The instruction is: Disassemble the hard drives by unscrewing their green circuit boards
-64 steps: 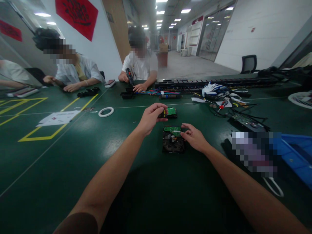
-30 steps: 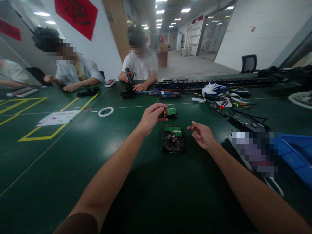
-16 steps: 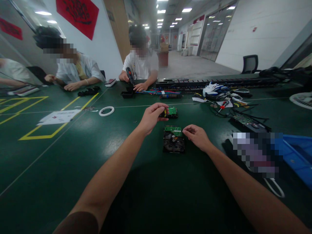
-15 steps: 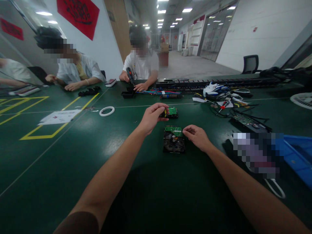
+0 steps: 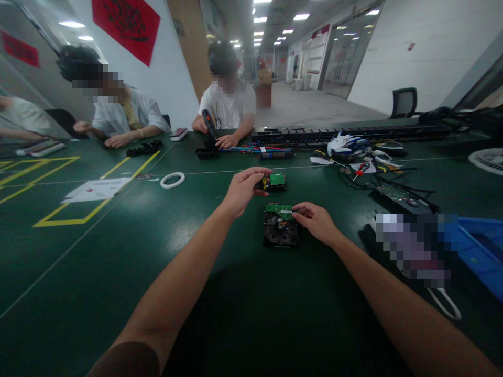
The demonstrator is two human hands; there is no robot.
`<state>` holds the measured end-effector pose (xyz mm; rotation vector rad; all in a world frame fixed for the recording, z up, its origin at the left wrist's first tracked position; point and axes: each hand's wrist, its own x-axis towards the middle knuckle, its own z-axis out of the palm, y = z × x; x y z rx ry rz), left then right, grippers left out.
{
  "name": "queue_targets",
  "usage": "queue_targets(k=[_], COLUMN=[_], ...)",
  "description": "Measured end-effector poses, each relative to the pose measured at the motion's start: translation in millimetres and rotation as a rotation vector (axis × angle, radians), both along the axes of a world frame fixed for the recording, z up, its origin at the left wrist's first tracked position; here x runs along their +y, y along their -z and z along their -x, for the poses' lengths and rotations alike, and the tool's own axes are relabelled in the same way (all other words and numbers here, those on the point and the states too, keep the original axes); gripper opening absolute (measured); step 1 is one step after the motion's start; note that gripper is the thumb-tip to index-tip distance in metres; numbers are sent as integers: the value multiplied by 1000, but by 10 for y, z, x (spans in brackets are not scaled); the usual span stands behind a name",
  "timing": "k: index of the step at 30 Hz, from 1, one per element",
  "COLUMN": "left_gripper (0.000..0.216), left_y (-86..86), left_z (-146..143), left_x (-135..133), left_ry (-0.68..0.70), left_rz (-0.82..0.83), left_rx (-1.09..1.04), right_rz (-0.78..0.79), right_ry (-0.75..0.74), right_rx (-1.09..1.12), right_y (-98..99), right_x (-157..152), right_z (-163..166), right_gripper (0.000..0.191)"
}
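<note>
A hard drive (image 5: 280,233) lies on the green table in front of me, with a green circuit board (image 5: 277,210) across its far end. Above its far left corner, my left hand (image 5: 245,191) is closed around a screwdriver with a black and yellow handle (image 5: 264,182); the tip is too small to make out. My right hand (image 5: 314,220) pinches at the right edge of the drive, its fingertips over the end of the board. Just beyond, a second hard drive (image 5: 277,180) with a green board is partly hidden behind my left hand.
A white ring (image 5: 172,180) and paper sheets (image 5: 96,189) lie left. Right are cables, gloves (image 5: 346,144), a red screwdriver (image 5: 361,170), a circuit board (image 5: 404,196) and a blue bin (image 5: 481,251). Across the table, a person (image 5: 230,110) holds a power screwdriver (image 5: 209,123); others sit left.
My right hand has shifted slightly left, so its fingertips now overlap the board's edge. The left hand and screwdriver have barely moved.
</note>
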<state>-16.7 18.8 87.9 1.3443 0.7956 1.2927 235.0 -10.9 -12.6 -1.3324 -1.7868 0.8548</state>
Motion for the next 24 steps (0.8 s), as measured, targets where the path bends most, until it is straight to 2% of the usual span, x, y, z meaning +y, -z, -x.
queue_targets(k=[7, 15, 24], left_gripper=[16, 16, 24], left_y=[9, 25, 62], left_z=[-9, -26, -30], left_x=[-5, -19, 6], left_ry=[47, 107, 59], left_rz=[9, 0, -37], left_rx=[-57, -66, -16], right_rz=[-46, -26, -18], right_ry=[-6, -14, -22], right_rx=[-91, -51, -83], right_y=[-38, -34, -28], right_x=[-15, -30, -30], right_z=[6, 17, 26], right_gripper=[31, 28, 27])
